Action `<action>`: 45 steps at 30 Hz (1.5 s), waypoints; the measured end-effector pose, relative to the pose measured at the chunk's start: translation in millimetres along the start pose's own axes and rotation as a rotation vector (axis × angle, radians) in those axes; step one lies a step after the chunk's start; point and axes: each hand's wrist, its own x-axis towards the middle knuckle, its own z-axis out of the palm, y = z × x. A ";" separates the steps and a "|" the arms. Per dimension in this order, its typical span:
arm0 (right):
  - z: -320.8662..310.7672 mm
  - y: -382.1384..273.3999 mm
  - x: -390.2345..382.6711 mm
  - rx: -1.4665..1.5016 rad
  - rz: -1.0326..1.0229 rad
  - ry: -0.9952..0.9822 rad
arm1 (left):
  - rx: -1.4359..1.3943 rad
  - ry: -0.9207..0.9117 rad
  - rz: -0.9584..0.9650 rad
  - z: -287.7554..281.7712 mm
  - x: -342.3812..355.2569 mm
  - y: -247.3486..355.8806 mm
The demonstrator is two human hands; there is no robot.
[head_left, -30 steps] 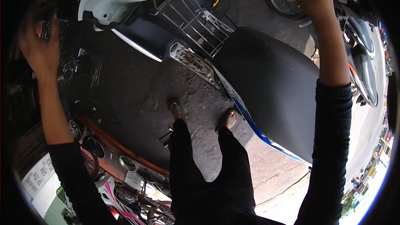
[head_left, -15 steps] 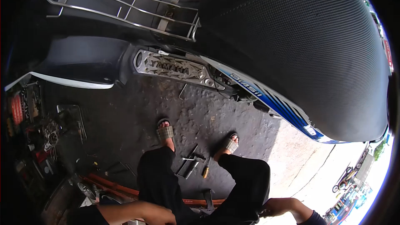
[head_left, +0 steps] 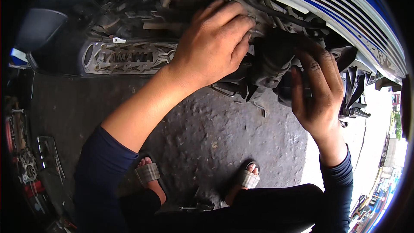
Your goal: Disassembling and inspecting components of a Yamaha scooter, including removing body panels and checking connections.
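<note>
Under the striped white and blue side panel (head_left: 353, 8) of a scooter, my left hand (head_left: 215, 45) is closed at the engine bay, its fingertips pinching something small that I cannot make out. To its right, my right hand (head_left: 319, 90) has its thumb and fingers apart, curved up against the dark engine housing (head_left: 269, 69), with some fingertips in shadow. A patterned metal footboard plate (head_left: 120, 58) lies left of my left hand. Dark hoses and metal parts (head_left: 276, 11) show around both hands.
My sandalled feet (head_left: 146, 170) (head_left: 250, 172) are on dark, pitted floor (head_left: 202, 133) below the scooter. Tools and engine parts (head_left: 28, 164) lie at the far left. A black plastic body panel (head_left: 39, 26) is at upper left; sunlit pavement (head_left: 362, 146) and a street scene are at the right.
My view has dropped closer to the scooter's side, so the seat and rack are out of sight. My hands have risen from low by my legs to the engine area under the panel.
</note>
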 end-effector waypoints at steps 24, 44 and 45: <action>74.3 29.4 76.7 0.036 0.351 0.109 | -0.184 0.213 -0.488 40.8 51.4 15.1; 90.7 42.9 63.1 -0.284 0.237 0.476 | -0.709 0.402 -0.155 50.5 55.6 -16.3; 90.9 45.5 63.7 -0.330 0.171 0.493 | -0.695 0.395 -0.126 52.5 57.7 -21.7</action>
